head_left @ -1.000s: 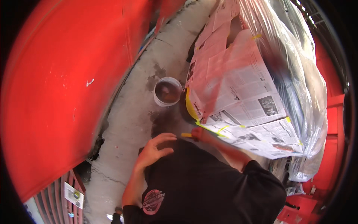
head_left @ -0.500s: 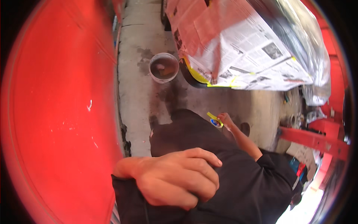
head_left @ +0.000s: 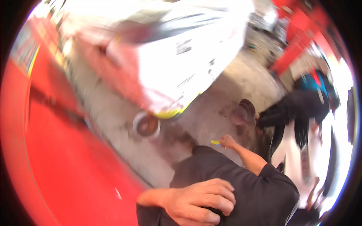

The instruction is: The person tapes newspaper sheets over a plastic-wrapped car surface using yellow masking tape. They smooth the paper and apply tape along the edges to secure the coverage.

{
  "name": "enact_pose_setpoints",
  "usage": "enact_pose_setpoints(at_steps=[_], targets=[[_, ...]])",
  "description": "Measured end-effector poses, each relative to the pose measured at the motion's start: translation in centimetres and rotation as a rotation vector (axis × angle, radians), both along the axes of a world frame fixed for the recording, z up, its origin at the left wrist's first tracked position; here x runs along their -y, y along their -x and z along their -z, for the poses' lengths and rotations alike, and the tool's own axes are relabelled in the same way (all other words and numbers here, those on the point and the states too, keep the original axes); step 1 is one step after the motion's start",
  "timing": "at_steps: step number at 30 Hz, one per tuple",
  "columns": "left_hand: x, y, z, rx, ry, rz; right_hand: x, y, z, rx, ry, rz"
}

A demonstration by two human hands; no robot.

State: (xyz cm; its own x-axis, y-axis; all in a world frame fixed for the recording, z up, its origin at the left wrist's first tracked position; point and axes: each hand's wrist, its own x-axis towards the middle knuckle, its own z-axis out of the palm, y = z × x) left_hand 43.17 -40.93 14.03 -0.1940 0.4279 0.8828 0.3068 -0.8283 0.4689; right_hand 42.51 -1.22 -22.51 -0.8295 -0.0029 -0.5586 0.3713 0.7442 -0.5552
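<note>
My left hand (head_left: 203,201) is close in front, lying across my black shirt (head_left: 249,192). Its fingers are curled and the palm is turned from view, so anything inside is hidden. Farther out, my right hand (head_left: 227,142) is closed on a small roll of yellow masking tape (head_left: 215,142); a short yellow strip sticks out to the left of the fingers. Beyond it stands a vehicle masked with newspaper (head_left: 162,71) and clear plastic, blurred here, with yellow tape (head_left: 169,114) along its lower edge.
A bucket (head_left: 146,124) of dark liquid stands on the wet concrete floor (head_left: 113,113). A large red panel (head_left: 68,158) fills the left. At right, a bent-over person in dark clothes (head_left: 301,105) is beside a white surface (head_left: 290,150). A red beam (head_left: 292,52) rises behind.
My view has swung to the right, so the masked vehicle and bucket sit farther left and another person shows. Both hands keep about the same pose; the tape roll now appears edge-on.
</note>
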Motion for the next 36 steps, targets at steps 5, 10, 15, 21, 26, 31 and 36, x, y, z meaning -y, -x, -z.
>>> enact_pose_setpoints(at_steps=[5,10,15,21,26,31,36], targets=[[-4.5,4.2,2.6,0.234,0.164,0.292,-2.7,-1.0,1.3,-0.101,0.020,0.317],[-13.0,9.4,2.6,0.264,0.591,0.172,-9.7,-4.0,8.8,-0.241,-0.130,0.459],[-24.4,13.2,1.7,-0.202,0.914,-0.252,-18.7,-4.9,13.6,-0.129,-0.062,0.407],[-37.5,22.2,-2.2,-0.621,0.955,-0.590,-28.2,-1.9,9.6,-0.161,0.037,0.719],[-41.9,30.2,-8.6,-0.764,0.989,-0.916,-30.6,5.8,7.1,-0.321,0.151,0.713],[-45.2,37.7,-11.8,-0.703,0.786,-1.114,-32.2,15.5,7.4,-0.630,0.213,0.551],[-45.0,44.7,-9.2,-0.494,0.660,-1.140,-34.6,25.1,1.0,-0.551,0.547,0.714]])
